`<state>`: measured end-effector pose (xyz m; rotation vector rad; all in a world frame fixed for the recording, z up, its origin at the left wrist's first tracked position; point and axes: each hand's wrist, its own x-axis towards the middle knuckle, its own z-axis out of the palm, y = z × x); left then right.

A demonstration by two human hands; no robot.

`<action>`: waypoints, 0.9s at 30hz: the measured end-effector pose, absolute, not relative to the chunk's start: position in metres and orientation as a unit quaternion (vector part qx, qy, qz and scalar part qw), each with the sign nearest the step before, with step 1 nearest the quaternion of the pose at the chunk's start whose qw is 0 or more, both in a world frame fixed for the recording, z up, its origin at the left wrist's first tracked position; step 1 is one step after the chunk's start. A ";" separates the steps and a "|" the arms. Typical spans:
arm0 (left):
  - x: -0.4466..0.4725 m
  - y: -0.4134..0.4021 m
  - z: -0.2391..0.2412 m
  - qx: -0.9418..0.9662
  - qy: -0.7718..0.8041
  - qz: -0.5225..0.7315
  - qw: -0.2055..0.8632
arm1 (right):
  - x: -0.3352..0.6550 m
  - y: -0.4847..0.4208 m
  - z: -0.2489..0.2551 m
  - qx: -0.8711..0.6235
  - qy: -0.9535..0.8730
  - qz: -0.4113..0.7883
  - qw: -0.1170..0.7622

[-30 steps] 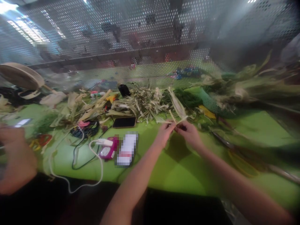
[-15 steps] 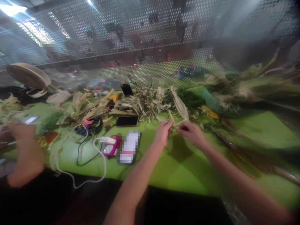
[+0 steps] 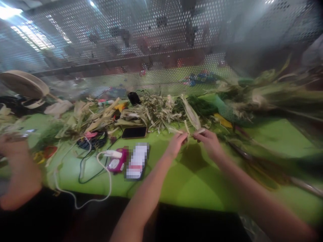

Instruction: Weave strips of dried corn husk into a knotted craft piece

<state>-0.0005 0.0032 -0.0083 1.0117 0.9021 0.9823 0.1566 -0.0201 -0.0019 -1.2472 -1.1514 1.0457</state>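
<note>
My left hand (image 3: pixel 176 144) and my right hand (image 3: pixel 211 142) reach out over a bright green table (image 3: pixel 196 181). Both pinch a pale dried leaf strip (image 3: pixel 192 117) that rises from between them toward the back. The left fingers close on its lower left end, the right fingers on its right end. A heap of dried leaves and husks (image 3: pixel 151 112) lies just behind the hands.
A dark phone (image 3: pixel 134 132), a pink device (image 3: pixel 117 161) with a white cable (image 3: pixel 101 188) and black cords (image 3: pixel 92 141) lie left of my hands. Another person's arm (image 3: pixel 17 171) is at the far left. A perforated metal screen (image 3: pixel 151 43) backs the table. Green stalks (image 3: pixel 264 94) pile at the right.
My two hands have drawn a little apart along the leaf strip and lifted slightly. The other person's arm at the left has shifted a bit.
</note>
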 end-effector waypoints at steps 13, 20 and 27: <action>0.000 -0.002 -0.004 0.504 0.356 0.417 0.667 | 0.166 -0.014 -0.003 -0.532 -0.468 0.434 0.556; -0.004 0.002 -0.012 0.587 0.385 0.370 0.609 | 0.183 -0.006 -0.005 -0.542 -0.602 0.250 0.530; 0.002 -0.001 -0.011 0.649 0.359 0.339 0.579 | 0.176 -0.010 -0.001 -0.537 -0.623 0.306 0.479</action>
